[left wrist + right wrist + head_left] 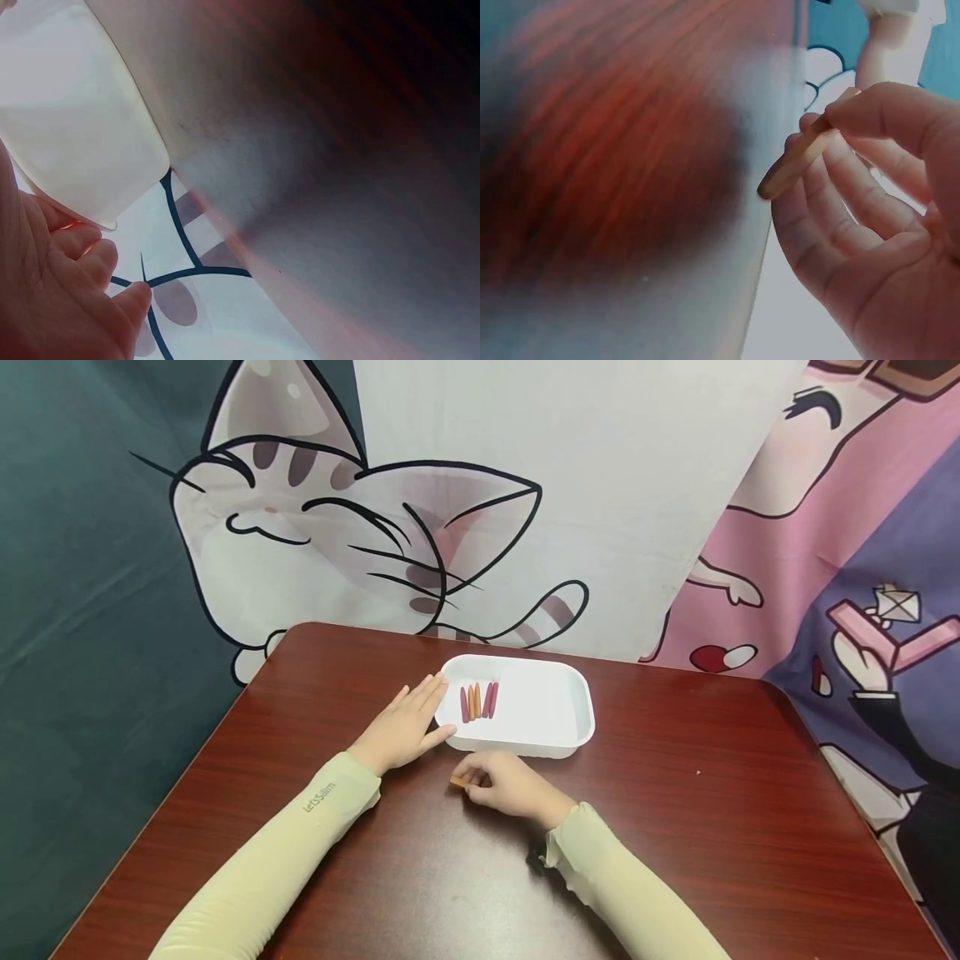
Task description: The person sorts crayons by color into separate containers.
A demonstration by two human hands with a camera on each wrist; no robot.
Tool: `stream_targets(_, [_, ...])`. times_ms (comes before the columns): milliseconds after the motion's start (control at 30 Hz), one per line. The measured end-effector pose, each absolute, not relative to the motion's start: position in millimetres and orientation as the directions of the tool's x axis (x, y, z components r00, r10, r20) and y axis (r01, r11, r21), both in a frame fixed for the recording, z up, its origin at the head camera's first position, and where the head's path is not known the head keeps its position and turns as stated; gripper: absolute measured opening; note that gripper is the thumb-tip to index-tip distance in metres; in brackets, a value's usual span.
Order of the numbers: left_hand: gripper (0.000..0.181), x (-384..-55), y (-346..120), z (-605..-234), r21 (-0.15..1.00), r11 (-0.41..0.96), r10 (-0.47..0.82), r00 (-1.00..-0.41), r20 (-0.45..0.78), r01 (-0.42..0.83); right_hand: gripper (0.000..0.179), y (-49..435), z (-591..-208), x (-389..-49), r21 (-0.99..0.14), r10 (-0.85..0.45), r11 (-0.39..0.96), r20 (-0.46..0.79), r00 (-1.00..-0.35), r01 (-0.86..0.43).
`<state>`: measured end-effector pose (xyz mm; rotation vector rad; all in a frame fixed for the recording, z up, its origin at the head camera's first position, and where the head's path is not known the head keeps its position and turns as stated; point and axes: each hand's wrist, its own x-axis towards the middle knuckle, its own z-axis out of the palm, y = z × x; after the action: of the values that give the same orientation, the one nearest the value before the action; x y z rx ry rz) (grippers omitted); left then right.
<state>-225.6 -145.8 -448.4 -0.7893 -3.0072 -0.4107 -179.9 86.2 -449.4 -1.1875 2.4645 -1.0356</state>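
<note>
A white tray sits on the table with several short tapered sticks in a row at its left side: a dark red stick, two orange sticks, and two more dark red sticks. My left hand rests against the tray's left end, fingers extended along the rim and thumb at the near corner. In front of the tray, just over the table, my right hand pinches an orange-brown stick between thumb and fingertips. In the left wrist view, my fingers touch the tray's edge.
The reddish-brown wooden table spreads around the tray on all sides. Behind its far edge hangs a cloth backdrop with cartoon cats. A small black object shows beneath my right wrist.
</note>
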Motion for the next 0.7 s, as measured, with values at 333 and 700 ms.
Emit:
stream_targets(333, [0.082,-224.6,-144.8,-445.9,0.259,0.836,0.483,-0.873,0.076,0.485,0.03,104.3,-452.9,-179.0,-0.947,-0.618,0.226,0.042,-0.785,-0.228])
stream_targets(700, [0.081,-222.0,-143.8,-444.8,0.263,0.83,0.482,-0.87,0.104,0.492,0.04,111.1,-432.7,-174.5,-0.986,-0.51,-0.11,-0.055,-0.858,0.129])
